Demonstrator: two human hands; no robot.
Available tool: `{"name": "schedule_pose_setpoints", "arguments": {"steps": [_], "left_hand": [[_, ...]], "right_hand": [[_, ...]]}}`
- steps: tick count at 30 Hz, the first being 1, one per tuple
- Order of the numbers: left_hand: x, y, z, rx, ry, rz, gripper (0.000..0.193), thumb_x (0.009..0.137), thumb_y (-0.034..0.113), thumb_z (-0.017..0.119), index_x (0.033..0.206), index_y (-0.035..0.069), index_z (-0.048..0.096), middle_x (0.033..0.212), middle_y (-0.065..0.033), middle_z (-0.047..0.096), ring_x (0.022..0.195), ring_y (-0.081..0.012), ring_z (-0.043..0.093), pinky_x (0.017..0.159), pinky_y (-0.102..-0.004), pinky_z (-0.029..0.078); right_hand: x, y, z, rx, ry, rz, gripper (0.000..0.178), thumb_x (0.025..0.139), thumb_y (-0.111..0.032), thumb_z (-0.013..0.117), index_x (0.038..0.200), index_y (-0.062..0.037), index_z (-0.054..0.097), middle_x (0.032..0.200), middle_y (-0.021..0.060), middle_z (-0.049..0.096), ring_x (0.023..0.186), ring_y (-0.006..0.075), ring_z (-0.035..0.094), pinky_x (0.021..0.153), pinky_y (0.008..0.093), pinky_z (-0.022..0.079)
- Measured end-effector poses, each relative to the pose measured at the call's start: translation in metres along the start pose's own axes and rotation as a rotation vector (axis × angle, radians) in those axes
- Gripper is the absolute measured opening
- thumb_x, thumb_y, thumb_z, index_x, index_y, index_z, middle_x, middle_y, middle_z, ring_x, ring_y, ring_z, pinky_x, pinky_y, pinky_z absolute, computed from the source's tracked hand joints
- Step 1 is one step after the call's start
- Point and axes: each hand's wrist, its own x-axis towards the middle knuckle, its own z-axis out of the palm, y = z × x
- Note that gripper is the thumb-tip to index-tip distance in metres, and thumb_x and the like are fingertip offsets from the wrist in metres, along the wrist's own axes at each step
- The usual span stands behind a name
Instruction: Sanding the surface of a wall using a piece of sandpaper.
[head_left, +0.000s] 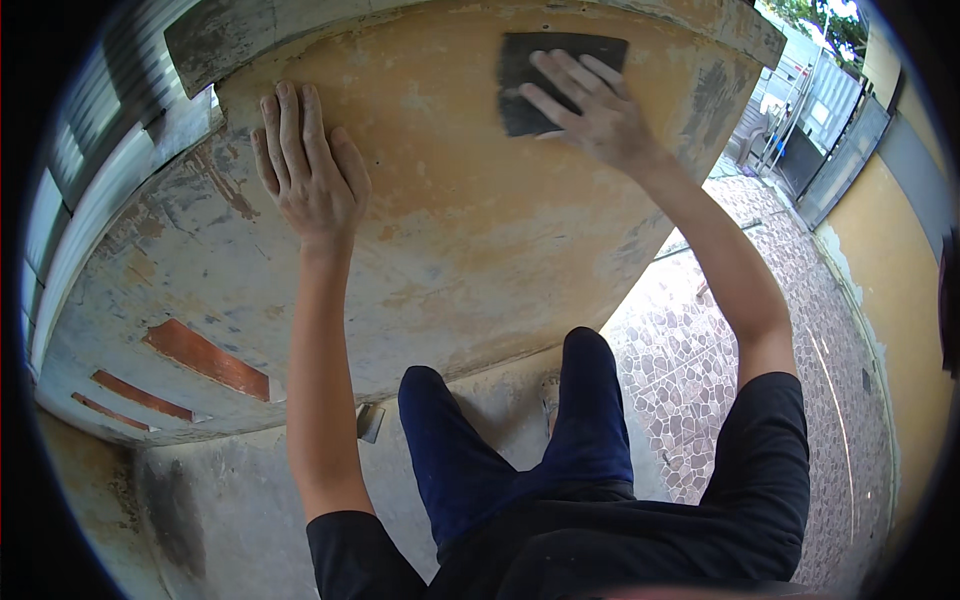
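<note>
On the head view, my one feed, I've got the left forearm (322,370) reaching almost straight to the far side, and the left hand (315,195) lies palm-down against the worn wall (450,210), fingers stretched, thumb standing apart, nothing gripped. Over on the right, the right forearm (710,235) angles inward from a bent elbow, and there's the right hand (605,120), fingers spread across a dark sheet (518,68), laid over it rather than clamped round it. That sheet sits flat on the wall, far and right of centre, just below the ledge (400,38). The surface itself is patchy ochre and grey, with reddish slots (205,358) low on the left. Nearer, I see a grey floor (260,490); out right, stone-patterned paving (690,400) runs beside a yellow wall (900,280); far left, corrugated panels (100,120).
</note>
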Motion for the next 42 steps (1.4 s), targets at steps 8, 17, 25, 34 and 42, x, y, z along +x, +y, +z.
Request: {"name": "schedule_pose_setpoints", "arguments": {"steps": [8,17,25,34,42], "left_hand": [[0.001,0.002,0.000,0.026,-0.009,0.001,0.047,0.104,0.022,0.053,0.147,0.003,0.055,0.155,-0.0152,0.052,0.147,-0.0301,0.044,0.123,-0.0464,0.028],[0.000,0.007,0.000,0.015,-0.017,-0.005,0.048,0.104,0.022,0.053,0.148,0.003,0.054,0.155,-0.0152,0.052,0.147,-0.0303,0.044,0.123,-0.0467,0.028],[0.001,0.005,0.001,0.003,-0.008,0.006,0.048,0.104,0.022,0.054,0.147,0.003,0.054,0.155,-0.0150,0.052,0.147,-0.0309,0.044,0.123,-0.0468,0.028],[0.001,0.005,0.001,0.000,-0.007,0.007,0.048,0.104,0.023,0.053,0.148,0.003,0.054,0.155,-0.0149,0.052,0.147,-0.0310,0.044,0.122,-0.0466,0.028],[-0.001,0.005,0.003,0.009,0.001,0.006,0.047,0.105,0.024,0.052,0.147,0.004,0.054,0.155,-0.0146,0.051,0.147,-0.0308,0.044,0.123,-0.0462,0.028]], "right_hand": [[-0.088,0.071,-0.038,0.036,-0.159,0.121,0.088,0.079,-0.039,0.077,0.155,-0.0074,0.045,0.163,0.0099,0.041,0.146,0.0280,0.042,0.117,0.0423,0.040],[-0.078,0.046,-0.025,-0.048,-0.080,0.245,0.094,0.066,-0.013,0.079,0.153,-0.0003,0.045,0.162,0.0182,0.041,0.146,0.0321,0.041,0.116,0.0460,0.038],[-0.063,0.029,-0.026,-0.073,-0.019,0.365,0.092,0.067,-0.011,0.084,0.151,-0.0016,0.049,0.160,0.0175,0.042,0.144,0.0317,0.043,0.113,0.0458,0.040],[-0.075,0.046,-0.024,0.098,-0.029,0.306,0.089,0.075,-0.004,0.080,0.156,-0.0029,0.042,0.163,0.0162,0.039,0.153,0.0346,0.033,0.125,0.0508,0.033],[-0.078,0.036,-0.015,0.078,-0.031,0.309,0.082,0.082,0.002,0.071,0.157,-0.0003,0.039,0.163,0.0177,0.039,0.152,0.0355,0.035,0.125,0.0516,0.032]]}}
